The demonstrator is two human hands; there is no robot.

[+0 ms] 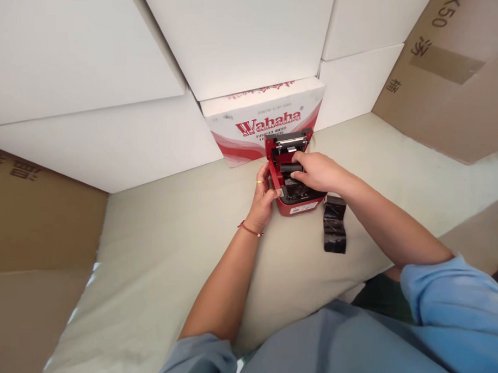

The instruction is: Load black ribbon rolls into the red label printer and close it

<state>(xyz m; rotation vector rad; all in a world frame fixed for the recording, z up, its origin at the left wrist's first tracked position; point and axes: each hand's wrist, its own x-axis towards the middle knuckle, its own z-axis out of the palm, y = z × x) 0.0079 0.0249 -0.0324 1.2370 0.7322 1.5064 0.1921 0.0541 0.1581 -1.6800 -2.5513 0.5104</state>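
Note:
A red and black label printer (299, 207) stands on the cloth with its lid (288, 137) raised at the back. Against its left side rests my left hand (264, 198), fingers along the wall and thumb on the front left corner. My right hand (314, 170) reaches into the printer from the right. Its thumb and fingers close on a black ribbon roll (288, 167), whose right end they hide. Shiny black ribbon (296, 189) lies loose across the front of the printer. A separate creased strip of black ribbon (335, 227) lies on the cloth just right of the printer.
Behind the printer stands a white and red Wahaha water carton (267, 118). White boxes (256, 39) form a wall at the back. Brown cardboard boxes stand at the left (41, 215) and right (453, 76). A pale green cloth (165, 254) covers the table.

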